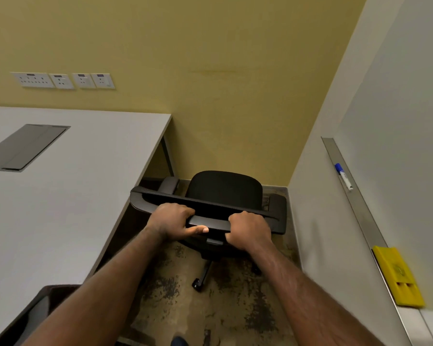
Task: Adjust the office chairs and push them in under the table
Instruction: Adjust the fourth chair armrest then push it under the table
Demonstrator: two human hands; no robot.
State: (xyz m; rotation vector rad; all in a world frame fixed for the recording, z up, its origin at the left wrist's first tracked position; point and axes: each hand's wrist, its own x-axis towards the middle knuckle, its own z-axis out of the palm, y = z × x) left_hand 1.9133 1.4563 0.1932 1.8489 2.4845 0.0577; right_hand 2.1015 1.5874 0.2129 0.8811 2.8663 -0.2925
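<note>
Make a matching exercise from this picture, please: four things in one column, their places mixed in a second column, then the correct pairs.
Things
1. office chair
2. blue marker
3. yellow eraser
4. wall sockets

Places
A. on the yellow wall above the table
B. on the whiteboard ledge, far end
C. gripped at the backrest top by left hand and right hand
D. on the whiteboard ledge, near end

Pairs: 1-C, 2-B, 3-D, 4-A

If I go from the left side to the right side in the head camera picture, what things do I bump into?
White sockets on the wall → grey table → left hand → right hand, both gripping the black office chair → blue marker → yellow eraser on the whiteboard ledge.
</note>
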